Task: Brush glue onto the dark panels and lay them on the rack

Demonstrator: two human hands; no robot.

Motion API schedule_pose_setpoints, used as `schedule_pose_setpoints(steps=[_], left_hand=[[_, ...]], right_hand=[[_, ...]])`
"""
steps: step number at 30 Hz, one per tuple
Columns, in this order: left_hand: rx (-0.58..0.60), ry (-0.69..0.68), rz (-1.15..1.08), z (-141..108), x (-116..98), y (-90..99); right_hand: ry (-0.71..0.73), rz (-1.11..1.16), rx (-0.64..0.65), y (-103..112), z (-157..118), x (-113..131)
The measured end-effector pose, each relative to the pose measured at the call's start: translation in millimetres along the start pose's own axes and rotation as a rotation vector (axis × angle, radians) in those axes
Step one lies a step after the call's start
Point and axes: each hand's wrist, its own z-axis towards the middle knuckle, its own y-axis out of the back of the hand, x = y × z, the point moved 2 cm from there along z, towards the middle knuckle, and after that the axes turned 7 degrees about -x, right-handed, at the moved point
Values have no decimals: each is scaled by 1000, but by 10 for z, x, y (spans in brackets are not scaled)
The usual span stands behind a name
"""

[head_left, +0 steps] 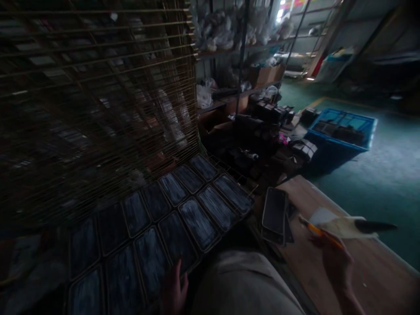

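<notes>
My left hand (173, 288) is at the bottom edge, its fingers apart, holding nothing I can see. It is beside the rows of dark rectangular panels (149, 251), which have rounded corners and streaky whitish surfaces. My right hand (334, 260), above the wooden board on the right, is closed around a slim orange-handled tool (315, 228). The tool's short tip points left; its exact kind is unclear. Left of that hand lies a small stack of dark panels (274, 210). Just behind the hand is a pale, flattish thing with a black tapered end (374, 226).
The panels lie on a wire rack (251, 190), with tall wire shelving (131, 87) behind. The wooden board (328, 280) extends to the right. A blue crate (341, 148) with dark pieces stands on the green floor. Shelves at the back hold plastic bags (216, 30) and a cardboard box (267, 75).
</notes>
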Motion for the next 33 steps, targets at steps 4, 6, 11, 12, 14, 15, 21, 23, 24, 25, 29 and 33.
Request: schedule_pose_setpoints(steps=[4, 6, 11, 12, 14, 15, 21, 23, 24, 25, 29, 33], left_hand=[[261, 205, -3, -333, 260, -638], [337, 269, 8, -424, 374, -803], [374, 234, -64, -406, 522, -928], [365, 223, -80, -369, 521, -927], [341, 209, -104, -275, 482, -927], [340, 204, -123, -220, 441, -936], [589, 227, -325, 188, -309, -1300], [736, 192, -336, 292, -787, -1535], [810, 172, -346, 323, -1051, -1666], [880, 161, -368, 338, -1317, -1803], [1057, 302, -490, 307, -2225, -2400], [1022, 524, -488, 324, -2729, -2976]], right_hand=[[-16, 23, 110, 38, -85, -114], [-31, 20, 81, 120, -134, -144], [-100, -86, 40, 376, -213, -361], [-116, -94, 36, 427, -212, -439], [-151, -91, 31, 523, -183, -614], [-169, -88, 25, 570, -154, -706], [-263, -109, -42, 850, 238, -1269], [-272, -132, -61, 948, 453, -1487], [-271, -153, -70, 996, 573, -1605], [-268, -181, -79, 1041, 702, -1727], [-217, -347, -50, 1112, 1260, -2239], [-210, -421, 20, 950, 1757, -2760]])
